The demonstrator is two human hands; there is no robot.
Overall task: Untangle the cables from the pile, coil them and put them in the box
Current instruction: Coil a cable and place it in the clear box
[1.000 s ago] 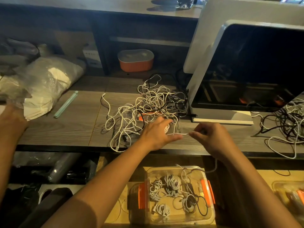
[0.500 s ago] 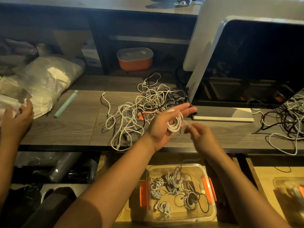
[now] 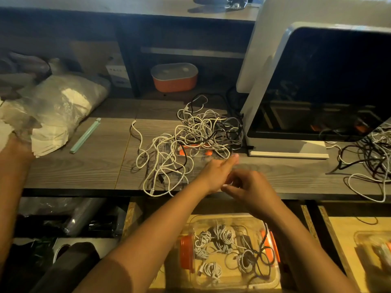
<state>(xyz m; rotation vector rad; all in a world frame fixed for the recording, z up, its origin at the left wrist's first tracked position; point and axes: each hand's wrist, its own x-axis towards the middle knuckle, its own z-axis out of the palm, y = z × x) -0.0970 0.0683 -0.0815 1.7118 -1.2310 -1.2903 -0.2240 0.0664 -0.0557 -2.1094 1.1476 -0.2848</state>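
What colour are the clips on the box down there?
Orange clips on the clear box; the head view shows them best.

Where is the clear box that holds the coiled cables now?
In the head view, the clear box lies at the bottom, right of centre, below the front edge of the table and nearer the person than the cable pile.
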